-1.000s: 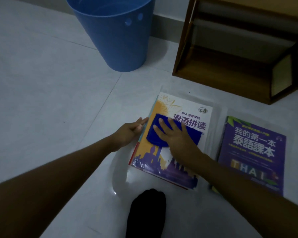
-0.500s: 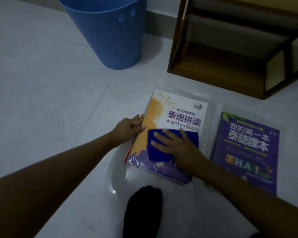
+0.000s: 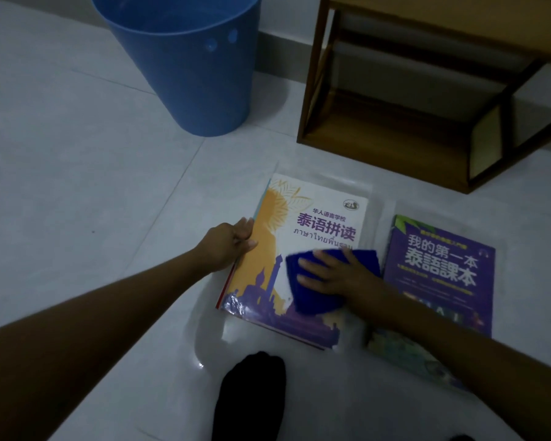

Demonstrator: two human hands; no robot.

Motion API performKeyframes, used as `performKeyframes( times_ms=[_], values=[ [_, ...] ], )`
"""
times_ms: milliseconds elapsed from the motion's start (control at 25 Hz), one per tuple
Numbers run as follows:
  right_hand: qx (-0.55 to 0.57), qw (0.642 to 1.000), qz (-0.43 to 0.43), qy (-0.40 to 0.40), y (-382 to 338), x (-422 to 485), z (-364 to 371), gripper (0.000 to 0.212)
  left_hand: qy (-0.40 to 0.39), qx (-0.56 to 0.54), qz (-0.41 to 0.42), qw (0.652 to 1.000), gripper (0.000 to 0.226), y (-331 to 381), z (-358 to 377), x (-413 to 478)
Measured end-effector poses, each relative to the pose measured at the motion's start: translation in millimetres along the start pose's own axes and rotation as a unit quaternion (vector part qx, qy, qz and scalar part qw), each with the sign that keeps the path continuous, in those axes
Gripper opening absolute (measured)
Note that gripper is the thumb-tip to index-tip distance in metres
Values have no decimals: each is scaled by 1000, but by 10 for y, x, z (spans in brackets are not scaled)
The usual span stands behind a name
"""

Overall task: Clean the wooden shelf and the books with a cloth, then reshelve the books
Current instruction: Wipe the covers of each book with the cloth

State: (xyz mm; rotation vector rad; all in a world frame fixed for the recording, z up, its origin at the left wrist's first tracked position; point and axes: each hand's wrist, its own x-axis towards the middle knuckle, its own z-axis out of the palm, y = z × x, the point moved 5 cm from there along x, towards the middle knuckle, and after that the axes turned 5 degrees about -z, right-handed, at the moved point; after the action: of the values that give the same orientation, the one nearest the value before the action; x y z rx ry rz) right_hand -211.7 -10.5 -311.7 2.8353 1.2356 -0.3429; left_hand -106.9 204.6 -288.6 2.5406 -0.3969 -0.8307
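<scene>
A person on the floor wiping a white-and-orange book [image 3: 299,224] with a blue cloth [image 3: 306,294].

The book lay flat on the tiled floor [image 3: 77,186], its long axis running away from the person toward the wooden shelf [image 3: 379,148] beyond. The right hand [image 3: 334,275] pressed the cloth, fingers straight and spread, on the cover's near right part. The left hand [image 3: 226,246] gripped the book's left edge, thumb on top, steadying it. A purple book [image 3: 442,265] lay just beside on the right, nearer the right hand and likely next for wiping. A blue bin [image 3: 188,65] stood further back on the left.
</scene>
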Motion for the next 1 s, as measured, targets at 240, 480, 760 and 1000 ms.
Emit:
performKeyframes(
  times_ms=[240,480,760,1000],
  values=[
    [150,949,269,-64,827,402,-429,90,1,25,-15,1000,56,-38,17,1],
    [126,933,323,-100,865,510,-562,94,28,27,-4,999,70,-13,21,-49],
    [126,949,275,-88,-71,121,-309,87,217,-35,-43,975,28,133,-64,-151],
    [224,927,268,-132,-38,121,-320,90,188,36,-168,967,36,116,-5,-11]
  ],
)
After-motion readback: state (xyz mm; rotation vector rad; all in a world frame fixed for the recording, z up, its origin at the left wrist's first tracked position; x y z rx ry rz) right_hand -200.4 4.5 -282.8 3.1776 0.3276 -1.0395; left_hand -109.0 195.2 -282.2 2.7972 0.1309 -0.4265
